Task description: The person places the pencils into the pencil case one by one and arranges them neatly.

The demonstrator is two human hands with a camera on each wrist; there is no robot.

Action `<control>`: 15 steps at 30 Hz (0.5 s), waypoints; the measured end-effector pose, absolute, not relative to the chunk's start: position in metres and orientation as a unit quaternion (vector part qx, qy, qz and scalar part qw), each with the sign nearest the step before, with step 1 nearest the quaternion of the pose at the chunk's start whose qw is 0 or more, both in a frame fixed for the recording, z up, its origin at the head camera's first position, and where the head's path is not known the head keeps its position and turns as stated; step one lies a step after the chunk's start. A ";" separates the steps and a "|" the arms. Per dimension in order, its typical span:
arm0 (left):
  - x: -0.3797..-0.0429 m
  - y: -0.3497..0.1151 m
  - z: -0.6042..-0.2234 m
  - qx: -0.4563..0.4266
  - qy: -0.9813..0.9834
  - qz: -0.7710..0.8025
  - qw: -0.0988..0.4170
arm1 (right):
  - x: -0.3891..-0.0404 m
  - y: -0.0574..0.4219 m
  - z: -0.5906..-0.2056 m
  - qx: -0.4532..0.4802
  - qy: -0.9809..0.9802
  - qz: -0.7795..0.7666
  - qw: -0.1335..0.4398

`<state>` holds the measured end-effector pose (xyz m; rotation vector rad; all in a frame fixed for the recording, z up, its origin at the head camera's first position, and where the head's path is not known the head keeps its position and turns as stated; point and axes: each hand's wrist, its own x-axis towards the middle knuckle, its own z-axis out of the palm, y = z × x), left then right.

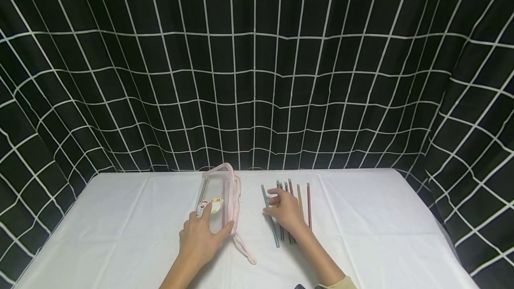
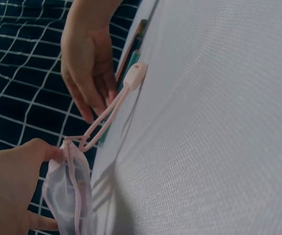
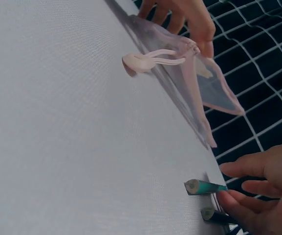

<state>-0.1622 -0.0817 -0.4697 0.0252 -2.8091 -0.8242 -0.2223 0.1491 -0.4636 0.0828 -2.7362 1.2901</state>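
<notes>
Head view gives us, largest first, a black curtain (image 1: 257, 66) with a white grid at 12 o'clock, then a white tablecloth (image 1: 120, 226) spreading round 6 o'clock; on it, toward 7 o'clock, we see a see-through pouch (image 1: 217, 191) with pale pink edging, its near end gripped between the thumb and fingers of the left hand (image 1: 202, 235); toward 5 o'clock we find the right hand (image 1: 286, 211) over a loose row of pencils (image 1: 291, 236), its thumb and forefinger parted about the teal pencil (image 1: 271, 222), not closed on it; that pencil lies at the row's 9 o'clock side, while a red pencil (image 1: 309, 204) lies at its 3 o'clock side, with a yellow one just beside the latter; smaller again, we note a pink cord (image 1: 244, 249) trailing from the pouch toward 5 o'clock, and a sticker (image 1: 217, 205) on the pouch near the left fingertips
</notes>
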 end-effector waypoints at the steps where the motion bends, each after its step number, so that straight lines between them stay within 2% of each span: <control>1: -0.162 -0.082 -0.470 0.009 -0.954 -0.280 0.106 | -0.222 0.149 -0.464 0.028 -0.902 0.428 0.056; 15: -0.162 -0.081 -0.469 0.009 -0.956 -0.275 0.103 | -0.224 0.147 -0.467 0.051 -0.906 0.418 0.037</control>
